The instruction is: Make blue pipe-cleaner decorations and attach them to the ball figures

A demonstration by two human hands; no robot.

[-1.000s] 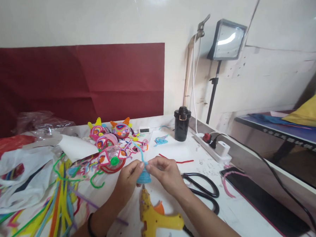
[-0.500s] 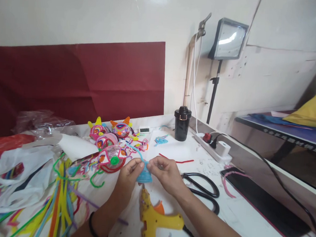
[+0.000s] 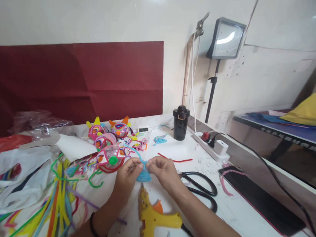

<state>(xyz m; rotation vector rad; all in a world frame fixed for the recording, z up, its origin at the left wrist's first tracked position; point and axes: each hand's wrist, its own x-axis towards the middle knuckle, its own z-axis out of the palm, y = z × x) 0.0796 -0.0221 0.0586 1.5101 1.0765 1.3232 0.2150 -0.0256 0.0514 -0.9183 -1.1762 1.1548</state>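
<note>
Both hands meet over the table, pinching one light blue pipe cleaner piece (image 3: 143, 176) between them. Its lower part is folded into close rows, and a loose end sticks up to the upper left. My left hand (image 3: 130, 172) grips its left side with thumb and fingers. On the other side, my right hand (image 3: 162, 171) pinches the top near the loose strand. Just below the piece lies a yellow glue gun (image 3: 152, 219), its nozzle pointing up toward it. Black-handled scissors (image 3: 203, 186) rest beside my right forearm, partly hidden by it.
Decorated colourful fish-like figures (image 3: 110, 156) stand at the back left. Loose pipe cleaners (image 3: 55, 205) and a white bag (image 3: 19, 182) cover the left. A red pipe cleaner (image 3: 182, 161), black cup (image 3: 180, 123), power strip (image 3: 211, 149) and long black panel (image 3: 262, 201) lie right.
The whole view has shifted slightly, so everything sits a little further left. Both hands keep their pinch on the blue piece, with hardly any visible movement.
</note>
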